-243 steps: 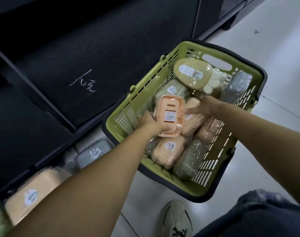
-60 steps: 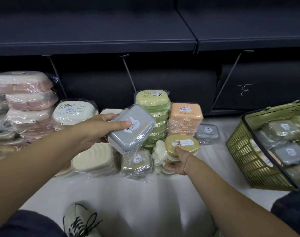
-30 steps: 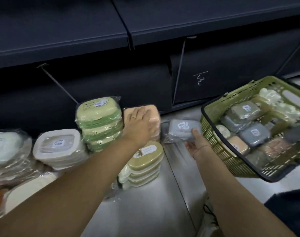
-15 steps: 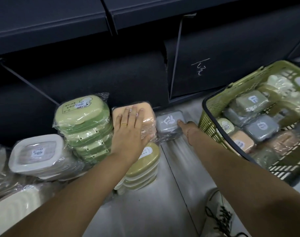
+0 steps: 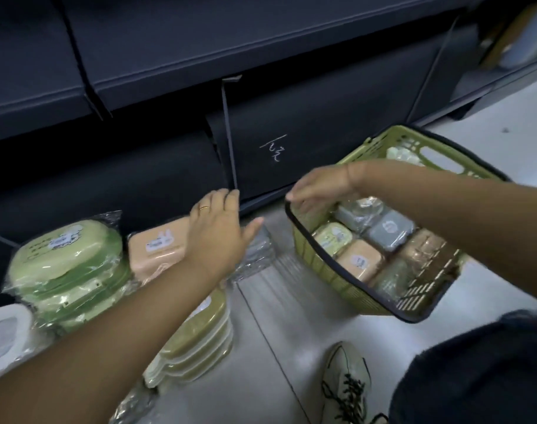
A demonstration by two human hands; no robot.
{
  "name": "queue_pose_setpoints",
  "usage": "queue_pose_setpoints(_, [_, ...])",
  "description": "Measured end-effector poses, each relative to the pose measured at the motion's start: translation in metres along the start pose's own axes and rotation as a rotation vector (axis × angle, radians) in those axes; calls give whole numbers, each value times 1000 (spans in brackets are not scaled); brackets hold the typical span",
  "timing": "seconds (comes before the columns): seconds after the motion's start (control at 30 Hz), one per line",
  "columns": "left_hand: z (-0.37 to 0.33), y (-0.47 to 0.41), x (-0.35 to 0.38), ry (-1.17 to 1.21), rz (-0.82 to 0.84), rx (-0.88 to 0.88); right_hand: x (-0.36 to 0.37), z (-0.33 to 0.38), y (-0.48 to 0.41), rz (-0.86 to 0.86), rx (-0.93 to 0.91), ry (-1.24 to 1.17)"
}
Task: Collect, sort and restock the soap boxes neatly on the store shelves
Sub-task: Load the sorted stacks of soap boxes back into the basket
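Note:
My left hand (image 5: 218, 231) hovers with straight fingers over the orange soap box stack (image 5: 157, 249) and a grey wrapped box (image 5: 258, 249) on the floor, holding nothing. Over at the near left corner of the green basket (image 5: 337, 283), my right hand (image 5: 319, 188) curls its fingers over the dark rim. Inside the basket lie grey (image 5: 386, 231), orange (image 5: 358, 261) and pale green (image 5: 334, 237) soap boxes. A green box stack (image 5: 68, 264) and an olive oval stack (image 5: 200, 332) stand to the left.
Dark shelving (image 5: 261, 56) runs along the back, its lowest bay open behind the stacks. A white box (image 5: 1, 338) sits at the far left. My shoe (image 5: 346, 381) and knee (image 5: 475, 371) are at the bottom right on the pale floor.
My right hand left the grey box on the floor and moved right to the basket's rim. My left hand lifted off the orange stack and shifted right.

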State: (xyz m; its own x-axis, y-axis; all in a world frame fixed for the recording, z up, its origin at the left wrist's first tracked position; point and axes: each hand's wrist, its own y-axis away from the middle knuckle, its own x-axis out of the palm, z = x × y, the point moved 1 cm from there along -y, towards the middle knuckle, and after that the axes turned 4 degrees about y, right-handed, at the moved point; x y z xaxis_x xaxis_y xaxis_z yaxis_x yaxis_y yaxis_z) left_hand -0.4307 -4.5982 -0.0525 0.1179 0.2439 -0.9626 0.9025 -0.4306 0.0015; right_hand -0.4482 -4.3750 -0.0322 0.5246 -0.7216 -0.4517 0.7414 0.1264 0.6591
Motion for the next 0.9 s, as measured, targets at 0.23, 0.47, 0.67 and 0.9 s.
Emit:
queue_pose_setpoints(0.23, [-141, -62, 70, 379, 361, 100, -80, -163, 11, -585, 288, -84])
queue_pose_setpoints(0.47, [-167, -115, 170, 630, 740, -500, -74, -230, -49, -717, 322, -376])
queue_pose_setpoints(0.67, [-165, -130, 228, 1060, 731, -862, -66, -252, -92, -751, 278, -497])
queue_pose_setpoints(0.9, [-152, -126, 232, 1284, 571, -1184, -66, -265, -95, -767, 181, -599])
